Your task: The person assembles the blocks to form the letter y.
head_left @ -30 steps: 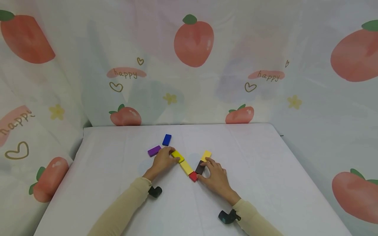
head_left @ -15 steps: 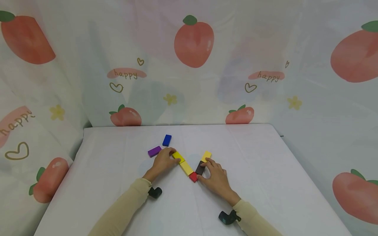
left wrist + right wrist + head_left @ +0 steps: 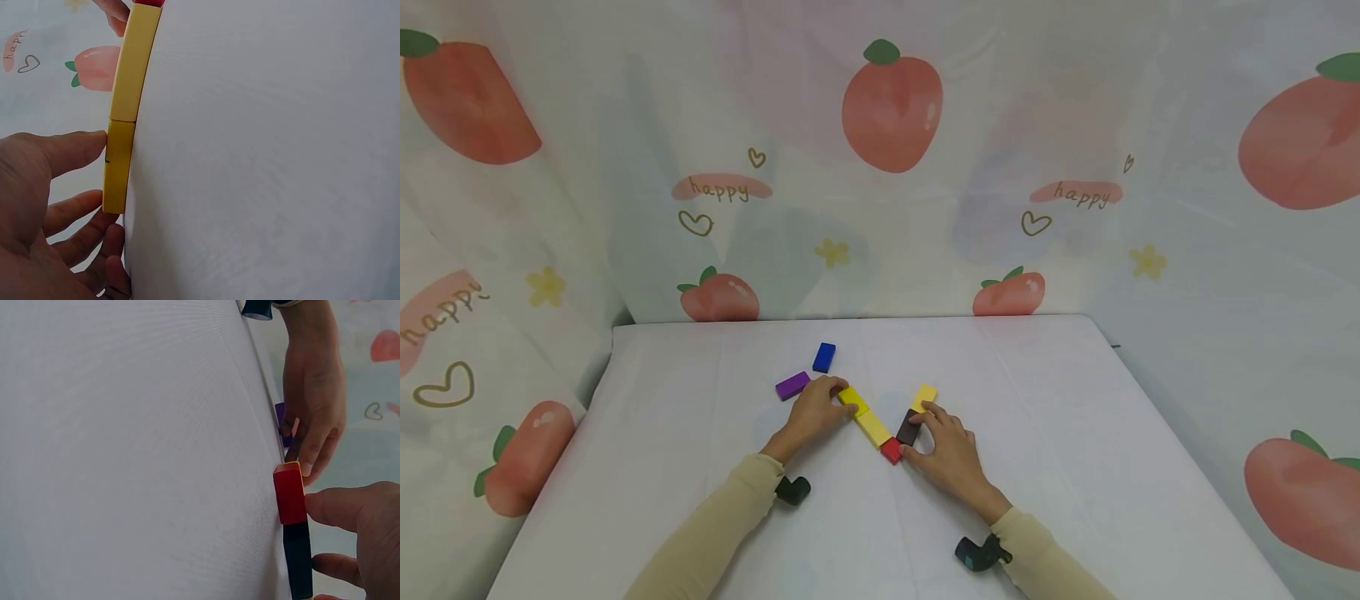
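Several small rectangular blocks form a V on the white table. Its left arm has a bright yellow block and a pale yellow block; a red block sits at the point. A black block and another light yellow block make the right arm. My left hand holds the bright yellow block between thumb and fingers, its end meeting the pale yellow one. With the right hand, I hold the black block, my thumb against the red block.
Beyond my left hand lie a purple block and a blue block, apart from the V. A patterned cloth hangs behind the white-covered table. Black wrist cameras stick out from both sleeves.
The bright yellow block has shifted very slightly to the right, into line with the pale yellow one, my left hand with it. The right hand stays in place.
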Demonstrator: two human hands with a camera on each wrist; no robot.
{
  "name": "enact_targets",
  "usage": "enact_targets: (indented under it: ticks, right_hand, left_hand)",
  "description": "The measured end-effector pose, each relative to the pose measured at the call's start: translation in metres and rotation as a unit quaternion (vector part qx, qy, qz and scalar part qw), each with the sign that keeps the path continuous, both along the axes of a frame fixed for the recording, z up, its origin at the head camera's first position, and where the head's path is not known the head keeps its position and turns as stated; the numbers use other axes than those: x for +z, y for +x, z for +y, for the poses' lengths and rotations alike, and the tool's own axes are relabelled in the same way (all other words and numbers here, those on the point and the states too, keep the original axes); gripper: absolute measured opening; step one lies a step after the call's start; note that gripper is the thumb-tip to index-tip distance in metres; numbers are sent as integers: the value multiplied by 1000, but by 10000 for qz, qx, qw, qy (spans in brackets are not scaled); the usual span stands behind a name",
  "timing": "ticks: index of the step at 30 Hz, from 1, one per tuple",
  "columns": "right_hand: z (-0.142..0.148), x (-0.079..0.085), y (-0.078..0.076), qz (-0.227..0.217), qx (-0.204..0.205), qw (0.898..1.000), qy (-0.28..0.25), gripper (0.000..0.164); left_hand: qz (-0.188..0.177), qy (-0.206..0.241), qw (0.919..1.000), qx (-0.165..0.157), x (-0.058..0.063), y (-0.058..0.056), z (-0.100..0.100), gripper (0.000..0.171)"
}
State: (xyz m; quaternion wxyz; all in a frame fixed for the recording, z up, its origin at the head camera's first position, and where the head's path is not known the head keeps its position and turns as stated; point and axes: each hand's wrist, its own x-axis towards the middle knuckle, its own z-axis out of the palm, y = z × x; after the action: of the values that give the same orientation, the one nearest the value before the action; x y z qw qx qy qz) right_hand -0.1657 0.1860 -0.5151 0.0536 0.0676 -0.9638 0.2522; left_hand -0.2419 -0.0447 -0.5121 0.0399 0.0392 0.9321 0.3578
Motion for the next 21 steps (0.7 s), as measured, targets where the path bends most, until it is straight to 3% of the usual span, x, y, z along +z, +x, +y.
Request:
enact_targets:
  ticks: [21]
  right_hand:
    - [-2, 3, 1, -105, -35, 9999, -14, 43]
  left_hand:
    - [70, 212, 9996, -148, 1, 3, -3, 43]
